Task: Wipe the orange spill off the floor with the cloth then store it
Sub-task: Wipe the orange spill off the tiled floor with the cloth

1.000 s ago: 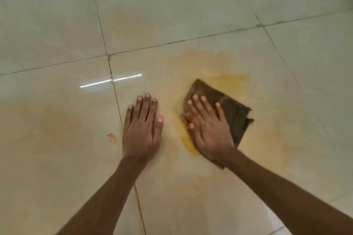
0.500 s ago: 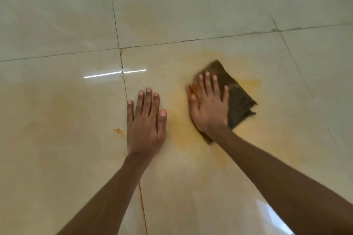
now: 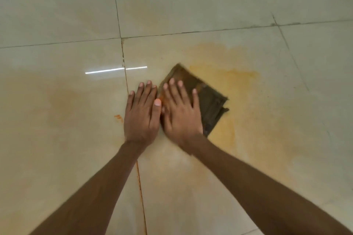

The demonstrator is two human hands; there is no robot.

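A folded dark brown cloth [image 3: 208, 101] lies flat on the pale tiled floor. My right hand [image 3: 180, 114] presses down on its left part with fingers spread, palm flat. The orange spill [image 3: 235, 89] stains the tile to the right of and beyond the cloth, thinning out toward the near right. My left hand [image 3: 142, 112] rests flat on the bare floor right beside the right hand, thumb touching it, holding nothing.
A small orange smear [image 3: 118, 117] sits left of my left hand. Orange tints the grout line [image 3: 140, 183] running toward me between my arms. A bright light reflection [image 3: 114, 70] shows on the glossy tile. Faint yellowish haze covers the tile at left.
My right hand has slid the cloth leftward and a little nearer, until it touches my left hand. A wider orange patch is uncovered on the right. My left hand stays planted.
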